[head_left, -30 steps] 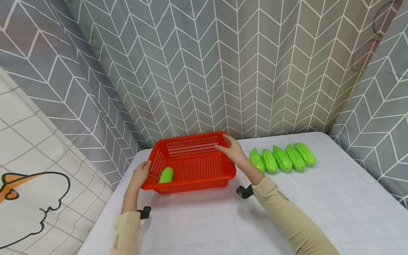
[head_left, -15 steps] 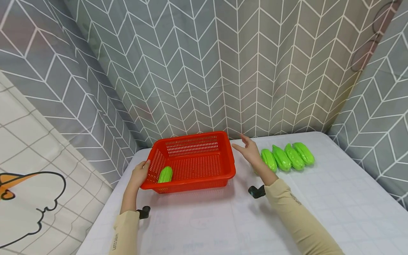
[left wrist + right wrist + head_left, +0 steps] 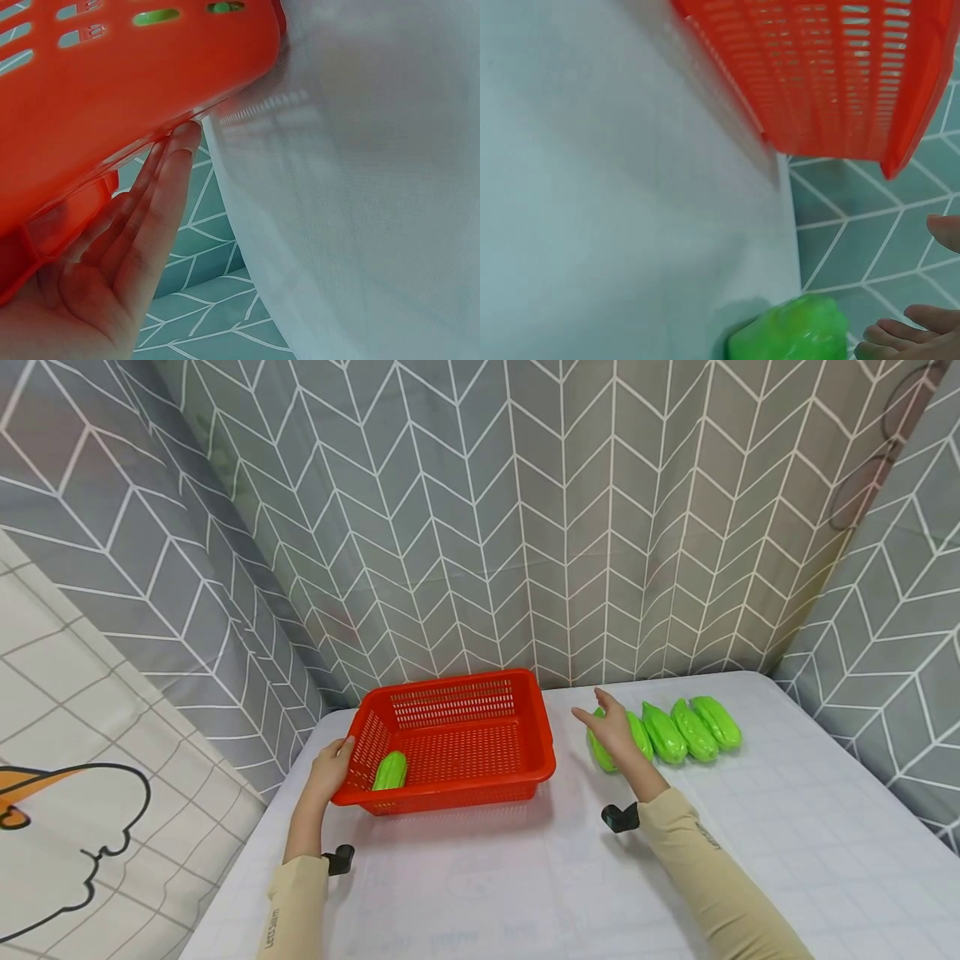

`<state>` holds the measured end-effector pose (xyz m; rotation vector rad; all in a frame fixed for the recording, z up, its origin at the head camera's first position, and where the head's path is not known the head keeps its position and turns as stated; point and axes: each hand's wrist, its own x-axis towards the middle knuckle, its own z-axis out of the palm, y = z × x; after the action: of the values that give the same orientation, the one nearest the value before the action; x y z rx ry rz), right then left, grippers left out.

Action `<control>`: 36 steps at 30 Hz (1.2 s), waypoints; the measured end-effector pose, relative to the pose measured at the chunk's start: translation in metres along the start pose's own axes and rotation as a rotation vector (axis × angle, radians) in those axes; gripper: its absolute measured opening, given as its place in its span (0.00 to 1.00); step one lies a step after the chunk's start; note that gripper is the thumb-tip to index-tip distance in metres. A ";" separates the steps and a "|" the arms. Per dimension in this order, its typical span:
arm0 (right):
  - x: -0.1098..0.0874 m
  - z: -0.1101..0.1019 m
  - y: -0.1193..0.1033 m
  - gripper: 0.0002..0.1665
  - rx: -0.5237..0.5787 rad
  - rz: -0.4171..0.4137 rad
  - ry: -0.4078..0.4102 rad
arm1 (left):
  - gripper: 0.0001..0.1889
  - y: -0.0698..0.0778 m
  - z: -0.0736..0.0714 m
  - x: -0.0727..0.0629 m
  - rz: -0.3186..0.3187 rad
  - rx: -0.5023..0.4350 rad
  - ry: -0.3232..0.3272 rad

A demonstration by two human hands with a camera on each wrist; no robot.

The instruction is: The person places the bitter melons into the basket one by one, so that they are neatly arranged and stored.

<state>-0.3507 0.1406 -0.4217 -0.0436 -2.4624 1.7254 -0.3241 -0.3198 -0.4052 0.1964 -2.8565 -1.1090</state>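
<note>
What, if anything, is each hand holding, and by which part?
The left hand holds the red basket by the rim at its left end. The right hand holds nothing; its fingers are spread near the green gourd-like pieces.

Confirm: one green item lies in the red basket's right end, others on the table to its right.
No: the head view shows the green item in the left end of the red basket; the other green items lie on the table to its right.

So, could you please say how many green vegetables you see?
6: one green vegetable in the red basket, five others in a row on the table to its right, two partly behind the right hand. The basket's front wall could hide more.
</note>
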 end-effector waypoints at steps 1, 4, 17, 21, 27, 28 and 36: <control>0.000 -0.001 0.002 0.43 -0.013 0.004 0.000 | 0.31 0.000 0.000 0.000 0.001 0.001 0.000; 0.002 -0.002 0.009 0.44 -0.028 0.026 -0.003 | 0.32 0.000 0.000 0.000 0.004 0.002 0.000; 0.009 0.000 0.020 0.44 -0.049 0.039 0.009 | 0.31 0.001 0.000 0.001 -0.001 -0.004 -0.001; 0.008 0.002 0.022 0.44 -0.071 0.038 0.015 | 0.31 0.002 0.000 0.002 0.007 0.009 0.007; 0.008 0.004 0.026 0.43 -0.111 0.063 0.011 | 0.31 0.002 0.000 0.001 0.010 0.016 0.010; 0.007 0.004 0.027 0.43 -0.117 0.069 0.008 | 0.31 0.002 0.000 0.000 0.009 0.015 0.009; 0.004 0.007 0.027 0.41 -0.134 0.066 0.011 | 0.31 0.004 -0.001 -0.002 0.008 0.012 -0.001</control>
<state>-0.3574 0.1438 -0.4494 -0.1497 -2.5922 1.5773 -0.3226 -0.3168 -0.4017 0.1855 -2.8625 -1.0917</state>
